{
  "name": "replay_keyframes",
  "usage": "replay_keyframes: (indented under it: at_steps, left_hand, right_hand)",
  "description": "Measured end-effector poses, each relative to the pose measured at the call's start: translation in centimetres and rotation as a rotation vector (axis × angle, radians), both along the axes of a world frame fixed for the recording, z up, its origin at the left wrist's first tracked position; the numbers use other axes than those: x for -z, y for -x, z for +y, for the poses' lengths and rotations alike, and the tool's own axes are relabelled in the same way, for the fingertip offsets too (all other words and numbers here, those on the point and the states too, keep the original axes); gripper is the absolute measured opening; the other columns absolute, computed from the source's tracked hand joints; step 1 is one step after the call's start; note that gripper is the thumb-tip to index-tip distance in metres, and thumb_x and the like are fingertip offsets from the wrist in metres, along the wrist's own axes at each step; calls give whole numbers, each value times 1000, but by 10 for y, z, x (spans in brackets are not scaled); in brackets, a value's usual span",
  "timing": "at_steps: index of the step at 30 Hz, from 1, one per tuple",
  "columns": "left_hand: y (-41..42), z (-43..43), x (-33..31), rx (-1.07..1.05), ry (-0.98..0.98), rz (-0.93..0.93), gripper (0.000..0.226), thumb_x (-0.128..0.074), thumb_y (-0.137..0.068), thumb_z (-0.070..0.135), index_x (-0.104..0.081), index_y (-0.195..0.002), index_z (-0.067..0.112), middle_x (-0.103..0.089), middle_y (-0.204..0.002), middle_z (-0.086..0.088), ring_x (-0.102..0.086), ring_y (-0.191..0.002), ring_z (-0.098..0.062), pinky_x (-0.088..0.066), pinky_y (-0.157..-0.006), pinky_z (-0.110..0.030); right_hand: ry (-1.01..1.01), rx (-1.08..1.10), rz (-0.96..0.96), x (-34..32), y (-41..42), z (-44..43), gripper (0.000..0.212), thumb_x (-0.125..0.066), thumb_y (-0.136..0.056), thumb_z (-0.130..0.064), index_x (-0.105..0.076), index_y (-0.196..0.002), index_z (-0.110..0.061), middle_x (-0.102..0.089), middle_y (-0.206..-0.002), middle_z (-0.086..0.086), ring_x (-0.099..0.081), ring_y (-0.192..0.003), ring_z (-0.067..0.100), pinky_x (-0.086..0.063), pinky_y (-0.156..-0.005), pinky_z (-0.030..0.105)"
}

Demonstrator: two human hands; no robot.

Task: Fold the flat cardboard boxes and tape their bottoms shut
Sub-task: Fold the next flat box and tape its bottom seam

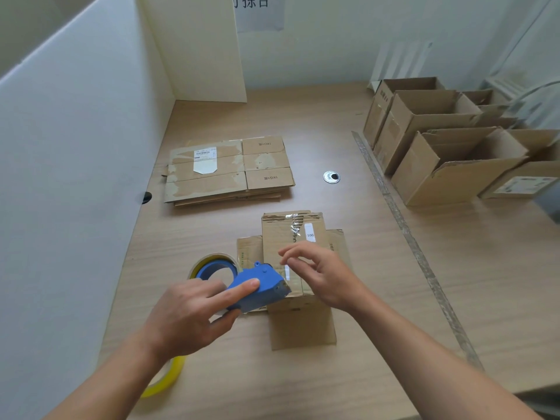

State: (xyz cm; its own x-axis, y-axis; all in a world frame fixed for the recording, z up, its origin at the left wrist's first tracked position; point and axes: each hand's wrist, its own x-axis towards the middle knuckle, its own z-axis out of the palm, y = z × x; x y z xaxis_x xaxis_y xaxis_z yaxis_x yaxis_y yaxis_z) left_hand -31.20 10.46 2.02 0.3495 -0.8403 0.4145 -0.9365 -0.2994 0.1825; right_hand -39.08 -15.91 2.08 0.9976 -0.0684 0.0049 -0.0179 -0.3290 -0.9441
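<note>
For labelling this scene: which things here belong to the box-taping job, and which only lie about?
Job: blue tape dispenser in the left hand; box under the hands; flat box stack; open boxes at right.
Lying about: yellow tape roll; wall sign; desk cable hole.

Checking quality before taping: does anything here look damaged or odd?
Yes. The nearest box has crumpled old tape and ragged cardboard at its far end. The flat stack shows torn facing and a clipped label on top.
</note>
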Motion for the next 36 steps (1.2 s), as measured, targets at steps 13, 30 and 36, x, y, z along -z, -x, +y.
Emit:
replay_keyframes:
  at_steps: [13,30,36]
  left_hand:
    - [5,-9,-6,32,-50,254,65,-64,-84,34,-43,-146,37,-55,-73,13,-46,-62,-10,-42,-50,-24]
    - [-27,-10,-27,-52,-384,827,61,-57,-70,58,-36,-124,79,-64,-120,26,-61,-101,1,-50,-87,-25]
    - [-25,-35,-32,-105,-570,872,56,-58,-71,49,-44,-121,73,-60,-119,26,-57,-102,3,-49,-90,-25]
  right_hand:
    - [-6,96,93,2,2,-8,11,-67,-93,-19,-64,-83,-19,-65,-109,-8,-59,-108,4,-50,-93,34]
    - [-153,442,330,36,63,-73,18,-61,-97,-13,-58,-79,-16,-65,-107,13,-60,-90,16,-53,-78,34]
    - [-206,532,398,59,66,-71,18,-59,-97,-14,-58,-79,-14,-62,-99,9,-59,-89,15,-54,-74,32]
